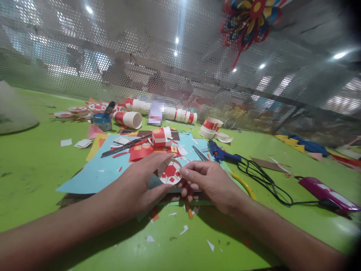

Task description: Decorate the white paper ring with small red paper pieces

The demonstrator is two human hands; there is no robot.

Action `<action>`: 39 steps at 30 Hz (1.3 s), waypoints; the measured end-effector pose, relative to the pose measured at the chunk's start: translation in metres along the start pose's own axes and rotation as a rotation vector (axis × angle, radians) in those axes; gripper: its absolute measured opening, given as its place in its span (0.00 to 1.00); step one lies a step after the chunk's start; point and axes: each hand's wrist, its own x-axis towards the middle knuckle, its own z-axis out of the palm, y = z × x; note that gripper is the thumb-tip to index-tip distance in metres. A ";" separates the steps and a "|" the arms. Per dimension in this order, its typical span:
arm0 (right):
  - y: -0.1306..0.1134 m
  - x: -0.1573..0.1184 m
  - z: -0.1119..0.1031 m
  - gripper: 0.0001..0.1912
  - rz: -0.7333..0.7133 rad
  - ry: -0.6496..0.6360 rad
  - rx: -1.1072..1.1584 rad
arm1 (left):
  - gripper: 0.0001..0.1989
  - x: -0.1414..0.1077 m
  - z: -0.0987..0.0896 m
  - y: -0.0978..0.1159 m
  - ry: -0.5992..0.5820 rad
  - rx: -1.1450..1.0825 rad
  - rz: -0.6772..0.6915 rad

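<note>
Holding a red-and-white disc (pixel 170 171), the left hand (pixel 141 180) is pinching its rim. The right hand (pixel 208 180) is pinching its right edge.

I hold my left arm (pixel 70 222) and right arm (pixel 282 229) in over the desk's (pixel 36 169) near edge, left hand (pixel 142 178) curved, right hand (pixel 211 180) pinching just beside it.

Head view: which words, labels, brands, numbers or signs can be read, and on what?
None can be read.
Disc: red shapes, no lettering visible.
Cup just beyond it: gold print, too small and blurred.
Red paper: gold print, too blurred.
Jar: any print too blurred.
Purple box: pale panel, too blurred to read.
</note>
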 end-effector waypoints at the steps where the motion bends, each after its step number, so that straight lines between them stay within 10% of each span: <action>1: 0.000 -0.001 0.001 0.13 0.000 -0.003 0.018 | 0.27 0.000 0.000 0.000 -0.002 0.008 -0.010; 39: 0.002 -0.007 0.008 0.08 -0.004 -0.002 -0.272 | 0.19 -0.008 -0.002 0.012 0.018 0.260 0.200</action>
